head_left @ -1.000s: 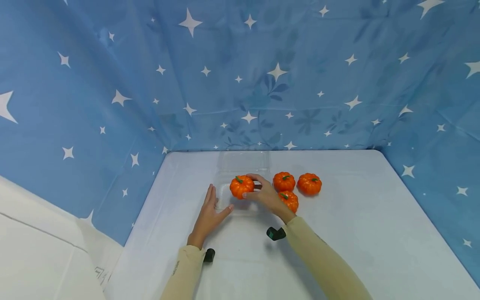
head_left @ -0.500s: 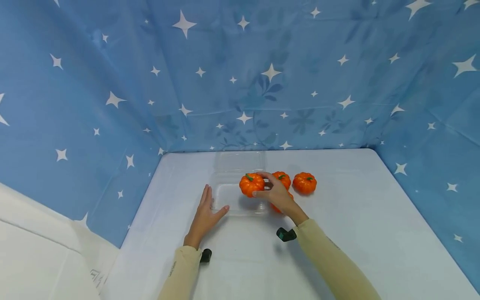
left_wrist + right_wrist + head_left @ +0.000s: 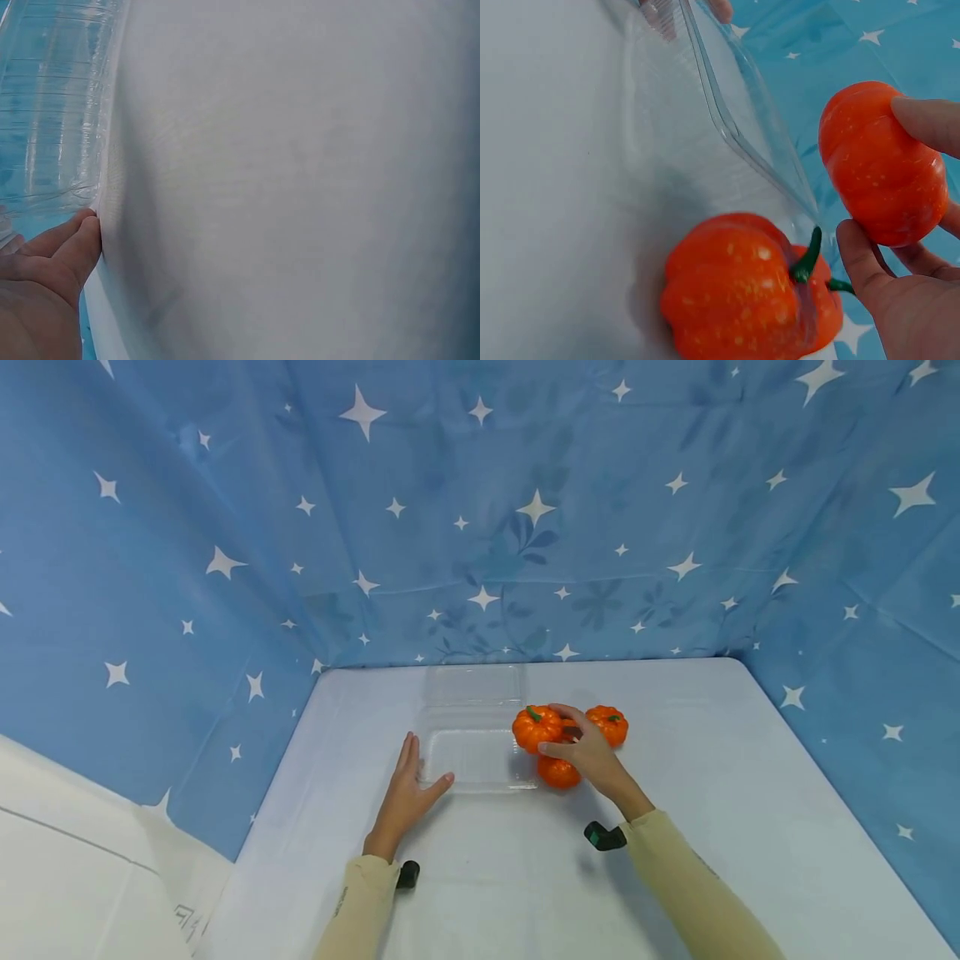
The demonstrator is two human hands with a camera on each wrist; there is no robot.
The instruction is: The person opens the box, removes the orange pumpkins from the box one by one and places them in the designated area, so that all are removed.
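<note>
Between its thumb and fingers, my right hand (image 3: 592, 756) grips a small orange pumpkin (image 3: 537, 729), raised at the right end of a clear plastic box (image 3: 472, 758). In the right wrist view this pumpkin (image 3: 881, 165) is off the table, above another pumpkin (image 3: 735, 289) with a green stem. My left hand (image 3: 405, 797) lies at the box's left side, thumb spread and fingers straight. The left wrist view has its fingertips (image 3: 88, 225) at the clear box's edge (image 3: 101, 150). Another pumpkin (image 3: 558, 772) sits right of the box; one more (image 3: 609, 724) is farther right.
The box's clear lid (image 3: 474, 685) lies folded back behind it on the white table (image 3: 712, 793). A blue curtain with white stars (image 3: 480, 510) hangs around the back and sides. Something white (image 3: 82, 860) stands at the lower left.
My right hand has carried the gripped pumpkin rightward from over the box to its right end, now in front of the other pumpkins. The left hand has stayed beside the box.
</note>
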